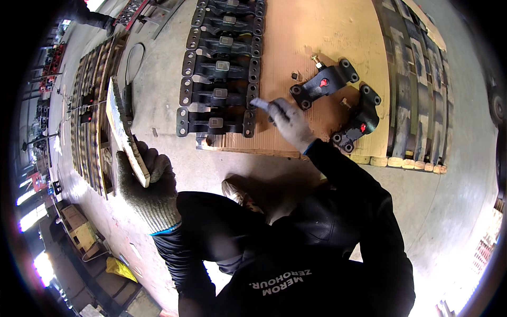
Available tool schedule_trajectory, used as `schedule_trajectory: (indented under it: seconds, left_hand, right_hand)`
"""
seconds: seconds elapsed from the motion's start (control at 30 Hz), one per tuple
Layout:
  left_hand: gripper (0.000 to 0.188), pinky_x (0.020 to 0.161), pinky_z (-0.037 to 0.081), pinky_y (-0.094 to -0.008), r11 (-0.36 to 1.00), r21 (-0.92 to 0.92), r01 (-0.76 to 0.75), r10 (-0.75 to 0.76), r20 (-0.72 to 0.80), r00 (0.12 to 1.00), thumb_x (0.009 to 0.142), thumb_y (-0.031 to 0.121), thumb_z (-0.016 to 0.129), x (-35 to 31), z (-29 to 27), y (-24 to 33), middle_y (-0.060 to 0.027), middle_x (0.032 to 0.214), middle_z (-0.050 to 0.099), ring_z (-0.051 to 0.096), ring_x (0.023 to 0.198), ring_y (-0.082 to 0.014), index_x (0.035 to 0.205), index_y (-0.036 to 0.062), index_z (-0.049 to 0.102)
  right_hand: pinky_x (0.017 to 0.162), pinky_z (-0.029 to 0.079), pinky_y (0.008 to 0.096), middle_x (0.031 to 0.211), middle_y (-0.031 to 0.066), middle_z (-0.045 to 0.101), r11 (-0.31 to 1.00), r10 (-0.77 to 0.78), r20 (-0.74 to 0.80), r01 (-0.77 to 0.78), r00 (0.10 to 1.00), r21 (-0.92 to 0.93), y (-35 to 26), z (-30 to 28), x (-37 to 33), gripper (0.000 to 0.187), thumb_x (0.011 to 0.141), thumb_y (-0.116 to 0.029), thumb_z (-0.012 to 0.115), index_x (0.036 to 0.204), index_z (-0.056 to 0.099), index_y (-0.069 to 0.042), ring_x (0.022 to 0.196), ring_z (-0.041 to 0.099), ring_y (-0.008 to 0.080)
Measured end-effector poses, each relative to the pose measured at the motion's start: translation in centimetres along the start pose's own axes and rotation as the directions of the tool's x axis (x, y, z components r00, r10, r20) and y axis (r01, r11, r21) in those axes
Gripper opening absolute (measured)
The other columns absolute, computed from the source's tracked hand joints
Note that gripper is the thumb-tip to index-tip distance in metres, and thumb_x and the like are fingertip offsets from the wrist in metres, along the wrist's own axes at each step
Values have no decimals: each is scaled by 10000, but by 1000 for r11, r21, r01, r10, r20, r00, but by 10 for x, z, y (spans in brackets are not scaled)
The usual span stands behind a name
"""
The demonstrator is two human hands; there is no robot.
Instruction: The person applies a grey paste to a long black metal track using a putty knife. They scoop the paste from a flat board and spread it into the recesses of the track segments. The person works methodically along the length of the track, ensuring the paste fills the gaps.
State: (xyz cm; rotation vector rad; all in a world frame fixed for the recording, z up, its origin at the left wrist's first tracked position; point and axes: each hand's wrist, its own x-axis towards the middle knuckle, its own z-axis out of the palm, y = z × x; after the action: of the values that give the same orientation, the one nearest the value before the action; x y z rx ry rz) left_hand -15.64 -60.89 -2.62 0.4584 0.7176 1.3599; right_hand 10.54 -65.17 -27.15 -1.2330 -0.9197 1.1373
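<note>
My left hand (147,185), in a grey knit glove, is wrapped round the lower end of a long flat board (125,138) with a pale edge. The board tilts up and away at the left, clear of the pallets. My right hand (290,124), also gloved, is closed on a short grey-blue stick (259,103) whose exact kind I cannot make out. Its tip points toward a column of black metal track links (215,122) with bolt holes. Right of this hand, two black metal brackets (325,84) with red marks lie on cardboard (296,26). A bolt stands out of the upper bracket.
Slatted pallet wood (417,95) runs along the right side of the cardboard. Another stack of slatted wood (91,116) stands at the left, near a black cable loop (135,58). A yellow bag (121,268) lies lower left. Another person's dark sleeve (87,15) shows far left.
</note>
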Motion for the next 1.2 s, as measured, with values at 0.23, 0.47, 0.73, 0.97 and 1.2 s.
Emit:
schedule_trajectory:
  seconds: [0.23,0.47,0.73,0.97,1.2]
  left_hand:
    - [304,504,335,-235,999,53,5,-6,18,1000,1048,214,513,-2,1,5,-55,833,547,385,586,-91,1194,-45,575]
    - [182,487,352,-247,996,-24,83,-81,66,995,1055,163,510,2,-3,6,-42,794,501,376,563,-97,1097,-9,553]
    - [162,484,376,-257,989,-78,124,-119,69,990,1045,165,536,-1,11,4,-16,746,460,374,550,-101,1066,4,542]
    - [137,478,370,-245,990,-69,126,-123,47,991,1036,150,546,1,9,5,-13,720,427,375,547,-97,1026,15,528]
    - [135,455,317,-235,996,9,91,-91,-4,996,1034,137,533,-4,17,4,-8,710,377,338,544,-95,1014,4,523]
  right_hand:
    - [722,544,451,924,184,685,696,-60,268,233,961,-679,-10,14,-26,386,992,-264,607,1339,590,-95,800,670,375]
    - [683,530,455,876,186,695,752,-122,256,258,959,-607,-7,25,-15,434,1014,-327,548,1366,543,-74,764,681,358]
    - [661,543,429,840,152,701,871,-175,165,231,971,-433,-14,30,-17,355,1012,-238,559,1315,550,-53,750,691,334]
    - [632,541,429,794,144,693,922,-156,157,200,975,-331,-11,34,-9,309,1018,-232,555,1262,581,-45,697,687,339]
    - [631,532,454,822,160,679,907,-214,123,244,969,-344,3,36,-15,288,1008,-231,569,1223,607,-42,723,681,351]
